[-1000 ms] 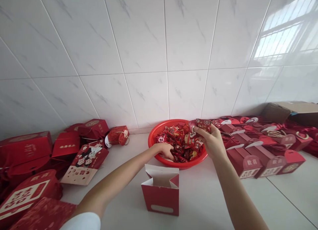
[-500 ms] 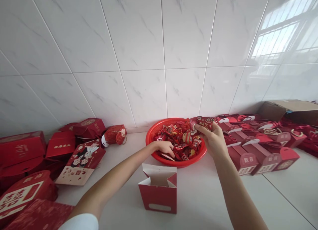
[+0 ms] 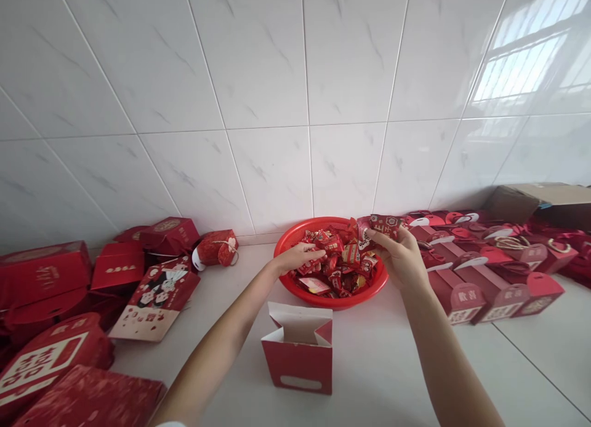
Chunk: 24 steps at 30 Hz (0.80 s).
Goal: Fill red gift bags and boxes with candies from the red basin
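Observation:
A red plastic basket (image 3: 332,302) holds a heap of wrapped candies (image 3: 349,255), mostly red and gold. Over its left side is my left hand (image 3: 298,258), fingers bent together among the wrappers; what they pinch, if anything, is hidden. My right hand (image 3: 401,255) is closed on a few red candy packets (image 3: 385,224), held up by the basket's right rim. One pale pink flat packet (image 3: 314,285) lies near the front of the heap. In front of the basket stands a red paper gift box (image 3: 300,365), its top unfolded and white inside.
Rows of red handled gift boxes (image 3: 501,295) stand on the right, with a brown carton (image 3: 540,199) behind them. More red boxes (image 3: 117,267) and a printed card-like box (image 3: 157,298) crowd the left. A tiled wall (image 3: 268,175) backs the white counter (image 3: 369,365).
My left hand has risen and shifted back from the front of the basket, uncovering the pale pink packet. My right hand keeps its packets near the rim. The view has shifted slightly.

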Tool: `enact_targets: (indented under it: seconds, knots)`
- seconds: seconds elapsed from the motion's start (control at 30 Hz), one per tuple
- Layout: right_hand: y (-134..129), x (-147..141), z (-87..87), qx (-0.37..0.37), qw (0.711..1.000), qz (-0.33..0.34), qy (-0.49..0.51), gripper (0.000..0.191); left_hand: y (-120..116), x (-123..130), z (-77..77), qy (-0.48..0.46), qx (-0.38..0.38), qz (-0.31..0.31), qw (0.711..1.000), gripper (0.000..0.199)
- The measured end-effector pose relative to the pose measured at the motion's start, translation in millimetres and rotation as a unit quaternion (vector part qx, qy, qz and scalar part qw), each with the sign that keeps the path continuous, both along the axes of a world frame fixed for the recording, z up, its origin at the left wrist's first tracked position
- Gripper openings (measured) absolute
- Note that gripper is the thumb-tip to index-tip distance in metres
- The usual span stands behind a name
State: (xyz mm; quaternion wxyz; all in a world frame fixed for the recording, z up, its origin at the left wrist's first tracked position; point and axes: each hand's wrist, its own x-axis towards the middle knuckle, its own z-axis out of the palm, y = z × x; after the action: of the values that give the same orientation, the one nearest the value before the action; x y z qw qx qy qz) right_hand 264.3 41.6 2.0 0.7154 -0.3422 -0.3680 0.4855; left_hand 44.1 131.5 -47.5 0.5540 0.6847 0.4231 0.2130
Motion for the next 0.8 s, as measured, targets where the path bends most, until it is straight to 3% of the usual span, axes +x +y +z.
enact_targets:
  seconds: [0.17,0.4,0.6,0.8]
  knots:
    - [4.0,-2.9,-4.5,-0.012,1.0,0.02,0.008,0.036,-9.0,0.7,-3.0,-0.077,-0.06,0.077,0.992,0.04]
    - [20.6,-2.1,-20.2,-0.071,0.995,0.026,0.069,0.041,-9.1,2.3,0.4,-0.139,-0.142,0.062,0.978,0.036]
    - [29.6,0.5,-27.8,-0.113,0.984,0.054,0.129,0.032,-3.9,0.3,0.9,-0.115,-0.109,0.041,0.987,0.049]
    - [31.0,2.5,-31.2,-0.095,0.987,0.089,0.097,0.029,2.3,-5.0,5.4,-0.039,-0.057,0.058,0.996,0.055]
